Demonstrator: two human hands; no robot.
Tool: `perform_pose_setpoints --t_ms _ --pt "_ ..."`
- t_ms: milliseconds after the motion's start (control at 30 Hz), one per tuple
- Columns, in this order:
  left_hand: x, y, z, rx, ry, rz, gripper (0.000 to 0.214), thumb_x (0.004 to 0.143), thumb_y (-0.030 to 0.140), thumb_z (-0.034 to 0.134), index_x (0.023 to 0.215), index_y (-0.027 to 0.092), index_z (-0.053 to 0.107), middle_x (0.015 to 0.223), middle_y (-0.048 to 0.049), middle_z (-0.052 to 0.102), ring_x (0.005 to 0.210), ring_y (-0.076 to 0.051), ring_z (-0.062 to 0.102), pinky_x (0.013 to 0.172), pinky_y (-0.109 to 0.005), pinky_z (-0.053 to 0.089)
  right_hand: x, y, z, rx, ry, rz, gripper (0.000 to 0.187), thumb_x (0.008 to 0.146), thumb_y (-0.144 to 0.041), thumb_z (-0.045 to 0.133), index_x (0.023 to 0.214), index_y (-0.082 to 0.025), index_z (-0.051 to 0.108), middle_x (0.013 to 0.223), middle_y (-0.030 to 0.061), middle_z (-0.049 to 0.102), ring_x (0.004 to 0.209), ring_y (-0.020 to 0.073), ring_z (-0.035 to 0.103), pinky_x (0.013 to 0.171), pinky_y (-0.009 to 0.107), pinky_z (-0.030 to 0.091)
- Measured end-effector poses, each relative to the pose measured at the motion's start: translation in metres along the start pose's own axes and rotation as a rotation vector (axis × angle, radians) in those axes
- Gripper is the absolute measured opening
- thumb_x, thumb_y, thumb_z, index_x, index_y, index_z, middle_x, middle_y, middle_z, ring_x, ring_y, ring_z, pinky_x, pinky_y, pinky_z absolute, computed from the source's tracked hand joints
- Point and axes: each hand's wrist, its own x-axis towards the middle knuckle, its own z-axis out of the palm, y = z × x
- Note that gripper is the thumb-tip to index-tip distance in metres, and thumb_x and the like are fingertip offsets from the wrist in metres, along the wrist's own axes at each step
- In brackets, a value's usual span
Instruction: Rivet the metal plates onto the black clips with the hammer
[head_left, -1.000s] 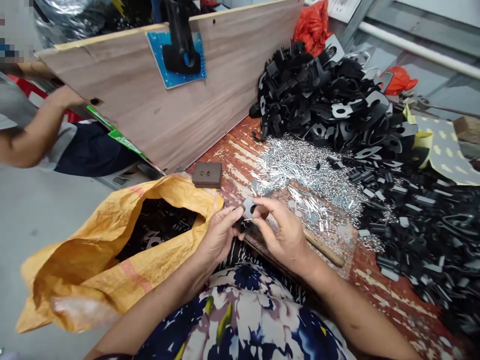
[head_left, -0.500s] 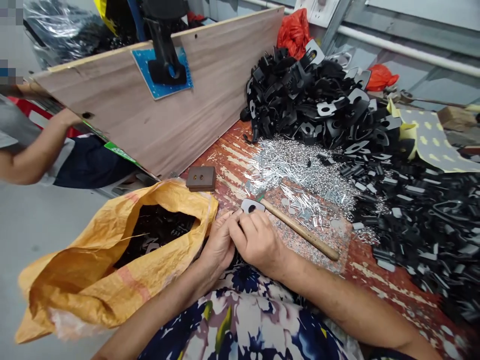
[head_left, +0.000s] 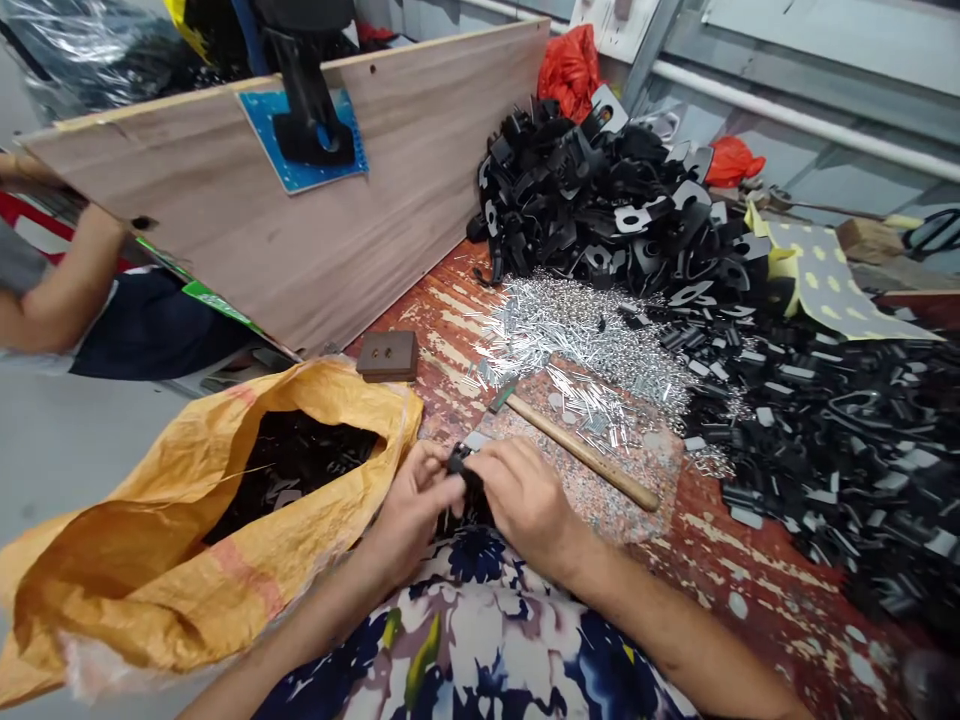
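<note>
My left hand [head_left: 411,505] and my right hand [head_left: 523,498] meet at the near edge of the worn red table [head_left: 757,590], above my flower-print lap. Both are closed on one small black strap piece [head_left: 463,467] with a grey tab, pinched between their fingertips. A hammer with a wooden handle [head_left: 582,452] lies just beyond my right hand. Behind it spreads a heap of small silver pins [head_left: 577,335]. An open yellow woven sack [head_left: 187,545] holding black pieces sits to the left of my left hand.
A big pile of black strap pieces [head_left: 615,215] rises at the back, and more cover the right side [head_left: 847,440]. A brown block with two holes [head_left: 388,355] lies near a leaning wooden board [head_left: 315,220]. Another person's arm [head_left: 60,290] is at far left.
Both hands have drawn the black piece back from above the table toward my lap and lowered it. The view has shifted, and the hammer handle now shows fully.
</note>
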Motion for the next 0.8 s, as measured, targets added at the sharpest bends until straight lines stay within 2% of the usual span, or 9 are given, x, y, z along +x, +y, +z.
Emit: perform_pose_setpoints --t_ms 133,233,300,367,500,600,667,733,800 --pt "-0.014 0.012 -0.024 0.575 0.064 0.233 0.038 0.082 0.03 0.08 0.115 0.023 0.063 0.099 -0.0027 0.071 0.095 -0.02 0.066 0.085 -0.029 0.051 -0.011 0.013 -0.018 0.049 -0.197 0.03 0.031 0.101 -0.014 0.051 0.131 -0.017 0.058 0.116 0.01 0.066 0.104 0.0213 0.061 0.088 0.037 0.054" --pt "-0.016 0.03 -0.041 0.713 0.021 0.222 0.035 0.097 0.04 0.059 0.127 0.023 0.065 0.094 -0.0039 0.072 0.09 -0.021 0.066 0.08 -0.03 0.05 -0.017 0.046 -0.038 -0.405 -0.268 0.21 0.021 0.097 -0.024 0.061 0.115 -0.015 0.066 0.107 0.0146 0.064 0.098 0.0289 0.059 0.08 0.044 0.051" --pt "-0.011 0.033 -0.043 0.742 -0.035 0.185 0.039 0.1 0.044 0.051 0.126 0.021 0.067 0.081 -0.0017 0.067 0.079 -0.02 0.063 0.071 -0.029 0.048 -0.023 0.066 -0.044 -0.687 -0.358 0.28 0.012 0.095 -0.024 0.061 0.097 -0.014 0.068 0.094 0.015 0.063 0.09 0.0297 0.058 0.074 0.043 0.047" --pt "-0.002 0.026 -0.039 0.771 -0.072 0.175 0.042 0.1 0.046 0.046 0.123 0.019 0.069 0.072 0.0008 0.06 0.069 -0.018 0.056 0.065 -0.028 0.044 -0.03 0.076 -0.043 -0.799 -0.436 0.271 0.014 0.097 -0.024 0.058 0.089 -0.014 0.066 0.091 0.0149 0.063 0.087 0.029 0.058 0.072 0.041 0.045" --pt "0.02 -0.003 -0.025 0.82 -0.079 0.226 0.045 0.101 0.05 0.041 0.097 0.017 0.071 0.067 0.0016 0.053 0.065 -0.017 0.05 0.064 -0.028 0.041 -0.046 0.069 -0.044 -0.665 -0.491 0.389 0.021 0.101 -0.03 0.05 0.102 -0.015 0.064 0.077 0.0075 0.065 0.06 0.0207 0.056 0.053 0.033 0.04" --pt "0.03 -0.017 -0.021 0.844 -0.056 0.246 0.048 0.101 0.052 0.04 0.077 0.018 0.065 0.066 0.0011 0.051 0.064 -0.017 0.049 0.064 -0.028 0.04 -0.057 0.052 -0.06 -0.403 -0.418 0.412 0.033 0.104 -0.028 0.044 0.132 -0.016 0.057 0.07 0.0019 0.068 0.052 0.0193 0.059 0.049 0.032 0.044" --pt "0.032 -0.02 -0.021 0.848 -0.029 0.251 0.048 0.1 0.052 0.041 0.072 0.019 0.061 0.064 0.0012 0.05 0.064 -0.017 0.048 0.064 -0.028 0.039 -0.06 0.039 -0.073 -0.265 -0.276 0.327 0.046 0.104 -0.023 0.044 0.15 -0.022 0.045 0.097 0.0066 0.076 0.076 0.0208 0.072 0.064 0.033 0.056" --pt "0.032 -0.021 -0.022 0.851 -0.006 0.257 0.047 0.1 0.051 0.041 0.069 0.02 0.058 0.064 0.0013 0.049 0.063 -0.016 0.047 0.063 -0.028 0.038 -0.061 0.027 -0.079 -0.197 -0.127 0.264 0.059 0.103 -0.017 0.048 0.159 -0.03 0.036 0.121 0.0081 0.073 0.095 0.0203 0.074 0.077 0.033 0.059" --pt "0.031 -0.022 -0.022 0.854 0.01 0.263 0.047 0.101 0.05 0.039 0.068 0.021 0.055 0.063 0.0015 0.048 0.062 -0.016 0.046 0.062 -0.029 0.038 -0.062 0.02 -0.076 -0.193 -0.047 0.219 0.068 0.101 -0.012 0.051 0.162 -0.033 0.03 0.112 0.0064 0.073 0.086 0.0179 0.073 0.071 0.03 0.059"
